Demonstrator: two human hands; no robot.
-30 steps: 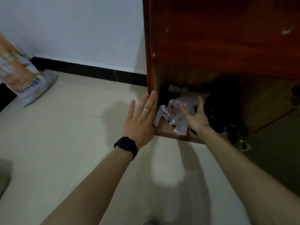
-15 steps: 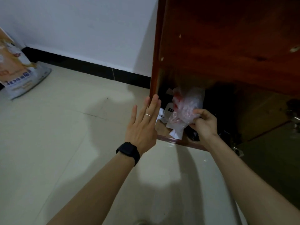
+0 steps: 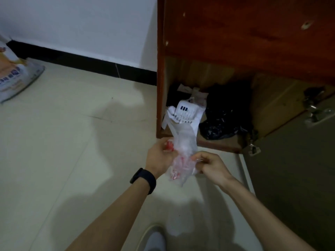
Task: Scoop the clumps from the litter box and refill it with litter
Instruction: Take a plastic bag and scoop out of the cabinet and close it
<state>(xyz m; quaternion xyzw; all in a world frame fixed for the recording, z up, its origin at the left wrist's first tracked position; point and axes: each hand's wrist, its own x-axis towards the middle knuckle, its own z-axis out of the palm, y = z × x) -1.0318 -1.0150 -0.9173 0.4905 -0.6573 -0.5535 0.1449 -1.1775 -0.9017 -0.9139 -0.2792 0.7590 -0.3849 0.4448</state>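
Since the earlier frame the thin plastic bag (image 3: 181,160) has been drawn out of the cabinet (image 3: 235,42), and the left hand (image 3: 159,158) has been brought onto it. In the head view, the film could be torn if it is pulled apart too sharply. The bag is pinched from both sides: the left hand is curled round it and the right hand (image 3: 212,165) is closed on its edge. The white scoop (image 3: 185,111) lies on the cabinet shelf, and the litter sack (image 3: 14,77) stands far left. No litter box is seen.

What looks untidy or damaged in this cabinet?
The bottom shelf is messy: a white scoop lies among loose paper strips, beside a crumpled black bag. The cabinet's red panel has small pale chips.
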